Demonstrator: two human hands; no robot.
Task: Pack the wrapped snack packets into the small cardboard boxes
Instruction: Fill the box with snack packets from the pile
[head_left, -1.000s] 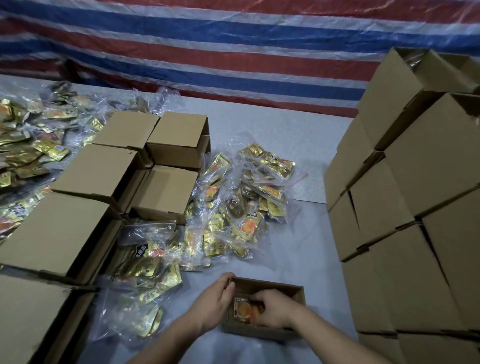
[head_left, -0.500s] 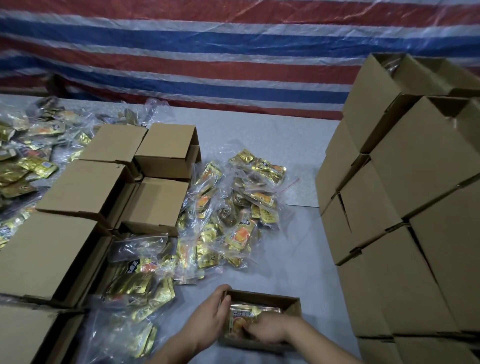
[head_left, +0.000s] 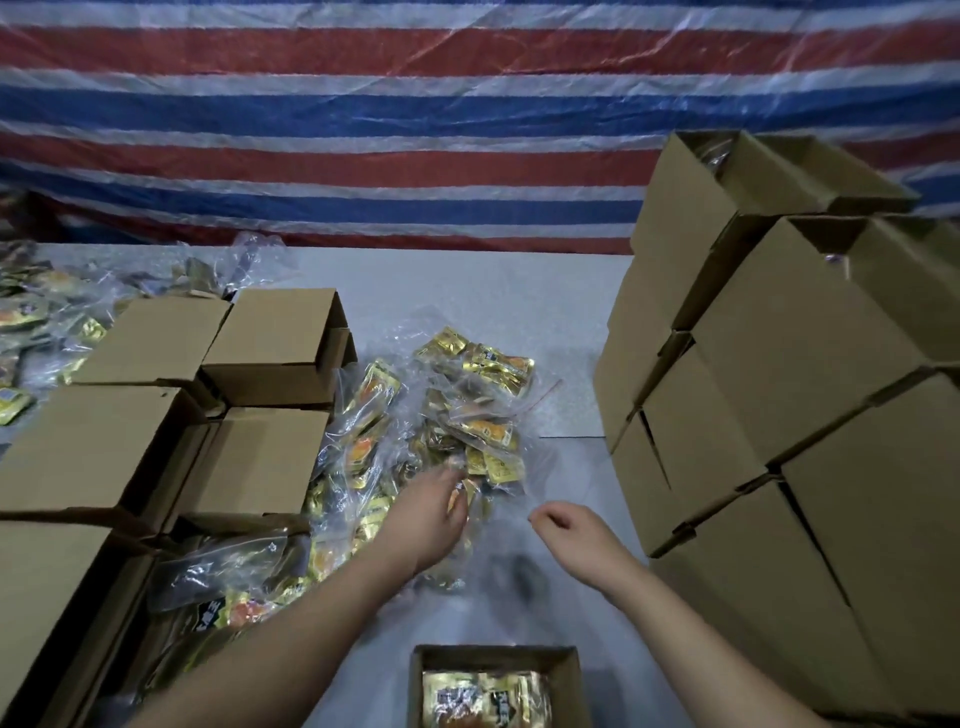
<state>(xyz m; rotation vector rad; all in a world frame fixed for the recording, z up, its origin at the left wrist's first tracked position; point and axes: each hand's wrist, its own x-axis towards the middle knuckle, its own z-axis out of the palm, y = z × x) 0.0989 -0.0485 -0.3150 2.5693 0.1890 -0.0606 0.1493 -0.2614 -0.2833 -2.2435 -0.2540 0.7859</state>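
Note:
A small open cardboard box (head_left: 418, 686) sits at the bottom centre with a gold wrapped packet (head_left: 483, 699) lying inside it. Beyond it spreads a heap of clear bags of gold snack packets (head_left: 467, 410). My left hand (head_left: 428, 512) reaches into the near edge of that heap, its fingers curled onto a bag of packets. My right hand (head_left: 571, 532) hovers just right of the heap above the grey table (head_left: 493, 291), fingers loosely curled and holding nothing.
A tall stack of cardboard boxes (head_left: 779, 415) fills the right side. Several closed boxes (head_left: 270, 343) stand on the left, with more bagged packets (head_left: 31, 322) behind them and in front. A striped tarpaulin (head_left: 415, 130) hangs at the back.
Both hands have left the small box and moved forward; the left one now reaches into the heap of packets. The view has tilted up, so the box sits lower in the frame.

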